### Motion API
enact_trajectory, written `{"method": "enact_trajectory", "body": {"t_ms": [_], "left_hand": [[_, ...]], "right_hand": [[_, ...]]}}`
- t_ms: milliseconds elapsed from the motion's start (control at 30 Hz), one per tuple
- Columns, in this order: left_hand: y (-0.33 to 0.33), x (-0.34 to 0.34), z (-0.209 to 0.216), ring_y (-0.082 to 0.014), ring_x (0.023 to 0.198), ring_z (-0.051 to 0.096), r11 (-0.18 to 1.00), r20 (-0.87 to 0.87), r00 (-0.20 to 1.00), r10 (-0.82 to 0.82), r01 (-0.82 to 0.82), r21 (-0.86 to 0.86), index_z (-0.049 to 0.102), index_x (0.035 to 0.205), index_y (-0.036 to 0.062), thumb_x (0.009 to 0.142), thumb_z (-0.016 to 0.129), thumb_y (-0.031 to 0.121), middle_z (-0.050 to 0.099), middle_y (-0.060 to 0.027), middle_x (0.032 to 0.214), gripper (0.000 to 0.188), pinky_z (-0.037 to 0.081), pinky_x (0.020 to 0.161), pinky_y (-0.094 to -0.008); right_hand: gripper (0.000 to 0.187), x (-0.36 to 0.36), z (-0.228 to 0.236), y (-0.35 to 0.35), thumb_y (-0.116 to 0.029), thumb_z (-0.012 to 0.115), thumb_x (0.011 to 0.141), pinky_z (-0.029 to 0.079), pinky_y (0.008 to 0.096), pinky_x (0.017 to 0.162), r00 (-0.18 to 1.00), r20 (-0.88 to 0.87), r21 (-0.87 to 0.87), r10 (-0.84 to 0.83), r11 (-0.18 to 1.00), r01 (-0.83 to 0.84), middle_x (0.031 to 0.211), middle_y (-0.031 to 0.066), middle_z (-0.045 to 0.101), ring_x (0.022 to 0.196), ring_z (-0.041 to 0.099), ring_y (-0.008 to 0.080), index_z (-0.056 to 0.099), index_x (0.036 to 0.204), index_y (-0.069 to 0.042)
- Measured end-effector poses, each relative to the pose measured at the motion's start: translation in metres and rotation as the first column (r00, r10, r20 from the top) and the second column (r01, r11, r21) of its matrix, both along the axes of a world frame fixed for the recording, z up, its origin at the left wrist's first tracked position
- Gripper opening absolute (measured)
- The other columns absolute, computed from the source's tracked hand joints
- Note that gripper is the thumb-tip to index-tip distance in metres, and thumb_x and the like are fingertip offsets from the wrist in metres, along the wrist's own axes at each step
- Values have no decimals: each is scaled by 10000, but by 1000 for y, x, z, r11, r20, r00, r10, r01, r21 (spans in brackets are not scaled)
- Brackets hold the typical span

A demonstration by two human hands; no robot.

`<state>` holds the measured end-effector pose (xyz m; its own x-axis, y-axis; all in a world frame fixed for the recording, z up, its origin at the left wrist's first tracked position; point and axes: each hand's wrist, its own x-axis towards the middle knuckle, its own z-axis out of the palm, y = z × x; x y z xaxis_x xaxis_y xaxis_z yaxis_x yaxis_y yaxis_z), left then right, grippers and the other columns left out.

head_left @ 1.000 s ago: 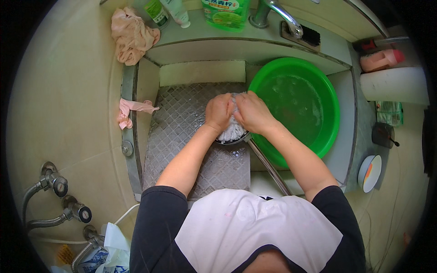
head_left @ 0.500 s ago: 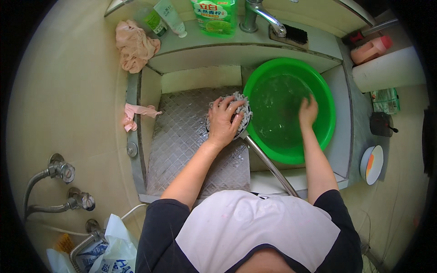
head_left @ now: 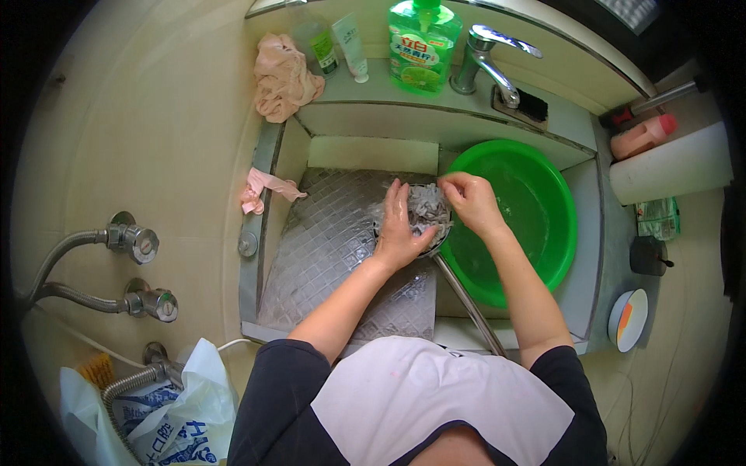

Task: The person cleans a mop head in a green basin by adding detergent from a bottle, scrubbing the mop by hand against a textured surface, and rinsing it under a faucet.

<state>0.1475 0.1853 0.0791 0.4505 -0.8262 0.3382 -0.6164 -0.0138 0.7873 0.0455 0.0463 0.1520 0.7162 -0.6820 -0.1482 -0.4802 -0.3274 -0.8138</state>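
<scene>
A round mop head with wet grey strands (head_left: 427,205) lies on the ridged washing slope of the sink (head_left: 326,233). Its metal handle (head_left: 471,304) runs down toward my body at the right. My left hand (head_left: 397,237) rests along the left side of the strands, fingers stretched out and thumb apart. Just right of the mop head, above the left rim of the green basin (head_left: 569,213), my right hand (head_left: 475,206) is closed with its fingers curled in. Its palm is hidden, so what it holds, if anything, does not show. Cloudy water fills the basin.
Along the back ledge stand a crumpled pink cloth (head_left: 286,78), a white tube (head_left: 351,48), a green detergent bottle (head_left: 423,50), a faucet (head_left: 493,66) and a brush (head_left: 522,107). A paper roll (head_left: 672,165) and white bowl (head_left: 628,320) sit at right. Pipe valves (head_left: 140,242) stick out left.
My right hand has come out of the basin water and moved left to the mop head, its fingers now curled. My left hand has slid from atop the strands to their left side.
</scene>
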Motion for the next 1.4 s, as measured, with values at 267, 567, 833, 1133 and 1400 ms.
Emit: {"method": "enact_trajectory", "body": {"t_ms": [267,567,833,1133,1400], "left_hand": [[22,13,-15,-417,1292,267,955,39,998,-54,40,294,217,1367,-31,648,708,334,265,-288,1380,944,253,1034,-517],[21,23,-19,-399,1294,279,944,-4,989,-147,141,299,165,1371,-75,737,622,307,273,-281,1385,869,241,1057,-450],[13,25,-17,-382,1310,257,935,-23,995,-96,99,342,188,1380,-29,756,605,375,271,-245,1405,852,243,1052,-449],[4,21,-8,-402,1191,377,970,-82,993,84,-63,233,415,1287,95,699,654,278,380,-238,1293,661,320,1004,-443],[-3,11,2,-388,1193,378,977,5,1000,28,-28,213,416,1293,102,622,638,158,365,-214,1313,708,334,1007,-424]], "right_hand": [[447,24,-36,38,-221,605,755,412,436,862,914,-184,-455,361,793,-404,1101,171,538,1048,510,326,520,1150,-28],[180,57,-48,28,-190,536,787,479,442,652,870,-394,-371,296,815,-445,807,173,621,749,619,335,564,855,-27],[219,57,-75,2,-186,456,868,486,386,611,999,47,-66,-11,998,14,839,135,656,746,638,259,616,854,-37],[273,-160,-176,-77,-185,497,898,458,308,818,652,220,-406,-726,539,738,1005,104,642,892,606,205,593,1088,-14],[283,-136,-188,-54,-282,555,862,484,392,771,526,63,996,-848,18,-90,904,123,651,840,606,260,632,962,-29]]}}
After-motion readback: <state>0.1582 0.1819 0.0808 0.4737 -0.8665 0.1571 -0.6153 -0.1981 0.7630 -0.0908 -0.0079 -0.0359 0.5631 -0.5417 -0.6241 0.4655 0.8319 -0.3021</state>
